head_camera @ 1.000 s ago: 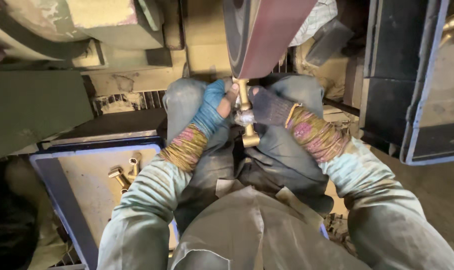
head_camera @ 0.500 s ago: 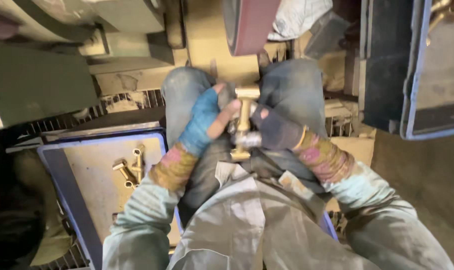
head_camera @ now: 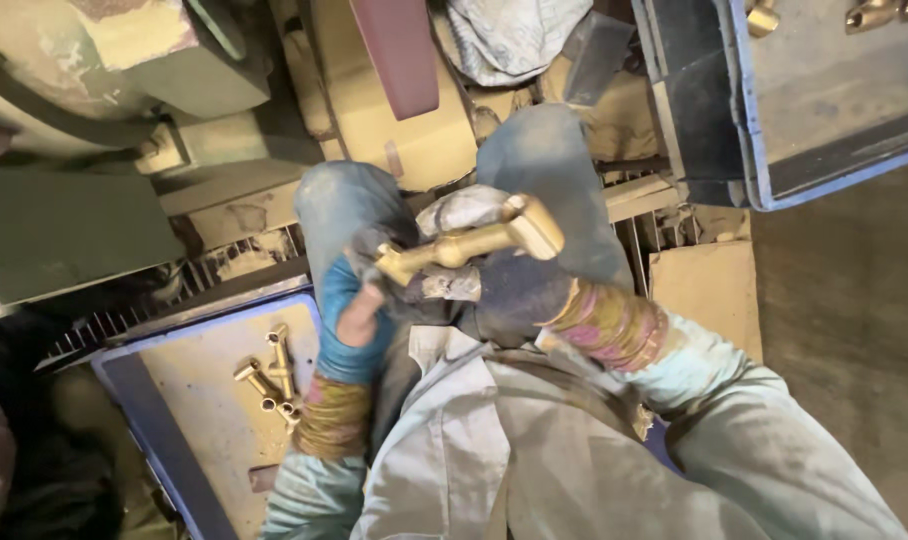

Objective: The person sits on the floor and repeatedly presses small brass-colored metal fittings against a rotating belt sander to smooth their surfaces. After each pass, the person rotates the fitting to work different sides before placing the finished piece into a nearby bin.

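Observation:
A brass fitting (head_camera: pixel 474 240), long with a blocky end, lies across my lap in both hands. My right hand (head_camera: pixel 509 290), in a dark worn glove, grips its middle from below. My left hand (head_camera: pixel 359 305), in a blue glove with bare fingertips, pinches the narrow left end. A dirty white rag (head_camera: pixel 464 210) sits behind the fitting. The maroon sanding belt (head_camera: pixel 399 55) of the grinder stands above my knees, apart from the fitting.
A blue tray (head_camera: pixel 189 400) at lower left holds several brass fittings (head_camera: pixel 269 375). Another blue bin (head_camera: pixel 834 90) at upper right holds more brass parts. The green machine body (head_camera: pixel 84 120) fills the upper left. A cardboard piece (head_camera: pixel 704 290) lies at right.
I have pulled the fitting down away from the belt and turned it from upright to lying sideways. The view has tilted toward my lap.

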